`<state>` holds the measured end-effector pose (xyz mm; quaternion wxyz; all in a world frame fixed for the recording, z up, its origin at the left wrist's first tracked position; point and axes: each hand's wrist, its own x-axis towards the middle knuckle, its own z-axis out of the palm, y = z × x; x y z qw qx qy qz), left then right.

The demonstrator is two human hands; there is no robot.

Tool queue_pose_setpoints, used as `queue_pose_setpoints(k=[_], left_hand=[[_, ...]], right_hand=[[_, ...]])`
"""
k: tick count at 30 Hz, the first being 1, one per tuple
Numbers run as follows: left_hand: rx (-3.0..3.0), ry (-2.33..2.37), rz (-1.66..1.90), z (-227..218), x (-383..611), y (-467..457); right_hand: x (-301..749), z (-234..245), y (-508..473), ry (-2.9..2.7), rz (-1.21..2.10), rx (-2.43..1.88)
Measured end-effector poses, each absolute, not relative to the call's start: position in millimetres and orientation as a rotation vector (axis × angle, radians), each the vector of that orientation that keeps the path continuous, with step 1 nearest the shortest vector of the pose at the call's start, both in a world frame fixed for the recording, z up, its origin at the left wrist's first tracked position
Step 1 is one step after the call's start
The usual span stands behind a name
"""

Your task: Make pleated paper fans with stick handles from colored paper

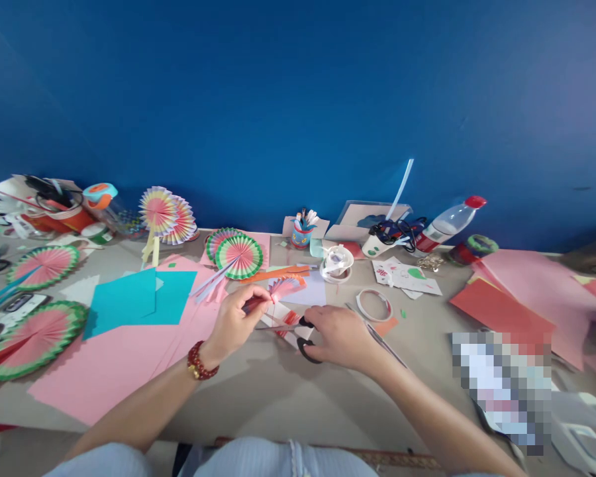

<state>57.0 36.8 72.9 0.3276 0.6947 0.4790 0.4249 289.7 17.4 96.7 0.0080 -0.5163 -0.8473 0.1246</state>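
My left hand [243, 315] pinches a small pleated paper fan [284, 286], pink with an orange edge, by its gathered end. A thin thread seems to hang down from the pinched part. In my right hand [345, 334] are scissors with black handles [308, 351], their blades pointing left beneath the fan. The blade tips lie close to the left fingers; whether they touch the thread I cannot tell. Under the scissors lies a white and red piece [291, 321], partly covered. A pale lilac sheet [310, 291] is just behind the hands.
Teal sheets [124, 301] and pink sheets [104, 371] cover the left side, near finished round fans [239, 257]. Tape rolls [374, 305], a blue pen cup [302, 235] and a leaning bottle [449, 225] stand behind. Red paper [499, 318] and a pixelated item [501, 391] lie right.
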Motion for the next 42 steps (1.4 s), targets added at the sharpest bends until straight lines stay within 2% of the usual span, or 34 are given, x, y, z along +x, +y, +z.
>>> queue_pose_setpoints(k=[6, 11, 13, 19, 24, 33, 42], left_hand=[[1.653, 1.218, 1.116, 69.6, 53.5, 38.6], [1.492, 1.196, 1.079, 63.9, 50.1, 38.0], [1.449, 1.197, 1.064, 62.1, 50.6, 37.7], [1.39, 1.222, 1.091, 61.9, 52.5, 36.4], [1.348, 1.219, 1.08, 62.9, 53.4, 33.0], [1.247, 1.183, 1.141, 48.3, 60.9, 29.2], [1.176, 1.172, 1.238, 43.7, 66.2, 25.7]], right_hand=[[313.4, 81.0, 16.6, -2.575, 0.383, -1.722], [343.6, 56.4, 15.3, -2.369, 0.228, -2.144], [351.5, 47.8, 13.4, -2.364, 0.249, -2.19], [366.7, 42.3, 9.6, -2.399, 0.436, -2.071], [352.1, 58.5, 12.0, -2.3, 0.558, -1.744], [246.0, 49.9, 17.8, -1.765, 1.192, -1.259], [223.7, 36.1, 19.0, -1.667, 1.119, -1.249]])
